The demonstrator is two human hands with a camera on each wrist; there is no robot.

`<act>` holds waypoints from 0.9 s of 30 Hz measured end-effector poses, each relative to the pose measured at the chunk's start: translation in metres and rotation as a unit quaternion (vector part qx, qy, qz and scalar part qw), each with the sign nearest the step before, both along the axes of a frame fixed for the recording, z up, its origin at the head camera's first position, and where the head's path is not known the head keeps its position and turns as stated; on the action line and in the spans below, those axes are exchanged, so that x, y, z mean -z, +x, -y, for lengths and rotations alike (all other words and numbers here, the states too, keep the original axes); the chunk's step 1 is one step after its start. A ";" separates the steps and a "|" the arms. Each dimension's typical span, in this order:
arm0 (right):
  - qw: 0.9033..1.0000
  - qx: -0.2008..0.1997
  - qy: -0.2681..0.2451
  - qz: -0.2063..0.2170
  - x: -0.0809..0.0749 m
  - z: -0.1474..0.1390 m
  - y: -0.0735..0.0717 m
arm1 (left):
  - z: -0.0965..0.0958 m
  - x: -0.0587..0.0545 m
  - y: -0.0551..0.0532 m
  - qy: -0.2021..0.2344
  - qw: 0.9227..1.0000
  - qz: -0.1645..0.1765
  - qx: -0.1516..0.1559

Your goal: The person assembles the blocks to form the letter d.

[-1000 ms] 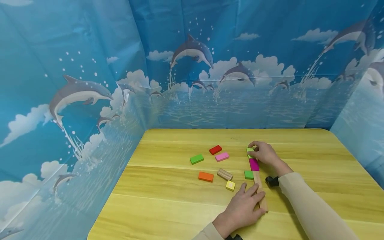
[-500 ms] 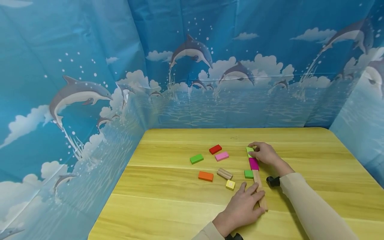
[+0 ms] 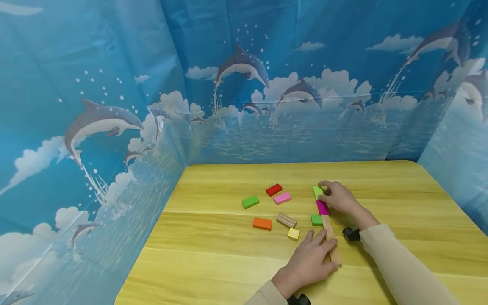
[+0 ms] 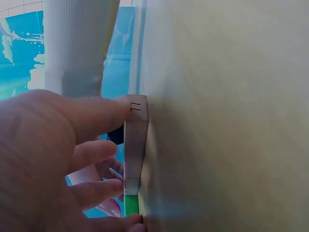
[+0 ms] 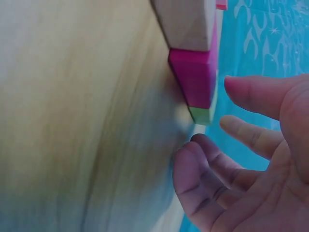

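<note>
A straight row of blocks runs front to back on the table's right half. It has natural wood blocks (image 3: 327, 225) in front, then a magenta block (image 3: 322, 207) and a light green block (image 3: 317, 191) at the far end. My left hand (image 3: 309, 259) rests with spread fingers on the wood part; in the left wrist view its thumb touches the end block (image 4: 137, 107). My right hand (image 3: 340, 198) is beside the light green block, thumb and fingers apart around its right side. The right wrist view has this hand (image 5: 251, 164) holding nothing. A green block (image 3: 316, 220) lies against the row's left side.
Left of the row lie loose blocks: red (image 3: 274, 189), pink (image 3: 282, 198), green (image 3: 250, 202), orange (image 3: 262, 224), grooved wood (image 3: 286, 220) and yellow (image 3: 293, 234). A dolphin-printed curtain (image 3: 244, 135) stands behind the table (image 3: 198, 262).
My right hand has loosened from the light green block and shifted slightly right, uncovering more of it. The left hand stays on the wood blocks.
</note>
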State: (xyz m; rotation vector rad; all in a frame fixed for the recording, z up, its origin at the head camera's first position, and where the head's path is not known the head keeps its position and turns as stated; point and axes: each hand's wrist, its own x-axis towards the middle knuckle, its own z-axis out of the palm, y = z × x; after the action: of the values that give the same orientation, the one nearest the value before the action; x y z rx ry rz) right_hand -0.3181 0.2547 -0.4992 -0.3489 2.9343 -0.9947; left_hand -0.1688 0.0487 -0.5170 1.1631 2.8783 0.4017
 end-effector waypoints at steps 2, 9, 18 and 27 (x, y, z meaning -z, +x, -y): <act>1.000 -0.001 0.001 -0.007 -0.002 0.001 0.007 | 0.001 -0.003 0.001 0.006 1.000 0.005 0.003; 0.999 -0.004 0.011 -0.033 -0.015 0.006 0.031 | 0.008 -0.016 -0.002 0.056 0.998 -0.020 0.002; 0.996 -0.028 0.019 -0.084 -0.015 -0.001 0.060 | 0.028 -0.038 -0.017 0.107 0.994 -0.002 -0.034; 0.993 -0.053 0.024 -0.098 -0.009 -0.001 0.088 | 0.045 -0.049 -0.033 0.149 0.986 0.009 -0.073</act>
State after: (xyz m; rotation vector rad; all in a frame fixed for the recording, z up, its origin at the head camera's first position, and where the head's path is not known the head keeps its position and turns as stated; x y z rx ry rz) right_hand -0.2298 0.2553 -0.4899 -0.6287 3.0666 -0.9228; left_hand -0.2022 0.0032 -0.4681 0.9710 2.9697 0.8697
